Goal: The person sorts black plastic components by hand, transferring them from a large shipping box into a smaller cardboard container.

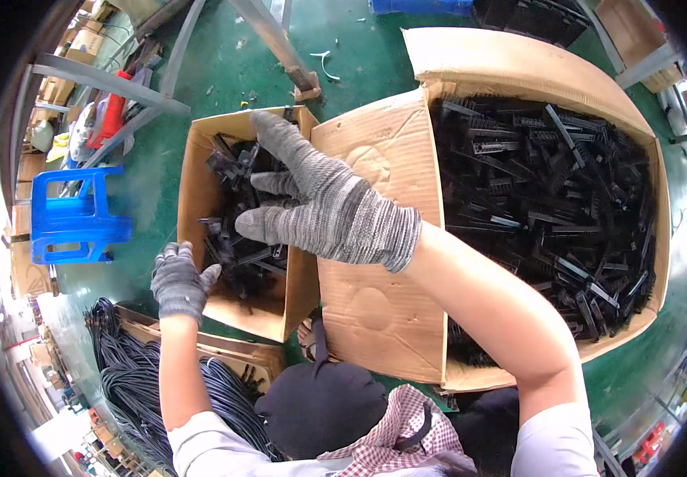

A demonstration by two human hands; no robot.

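Both of my hands wear grey knitted gloves. My right hand (324,203) is stretched over a small cardboard box (302,294), fingers spread and holding nothing. Inside that box lies a jumble of black plastic parts (260,253), partly covered by the right hand. At the box's near left corner is my left hand (180,280), its thumb held apart from its fingers. Whether it touches the box wall I cannot tell. Close on the right stands a large cardboard box (661,222), heaped with long black plastic pieces (542,215); its left flap (383,318) folds out toward the small box.
A blue plastic stool (81,215) stands on the green floor at left. Bundled black cables (141,374) lie near my left forearm. Metal frame legs (280,48) rise beyond the small box. A blue container (421,6) shows at the far edge.
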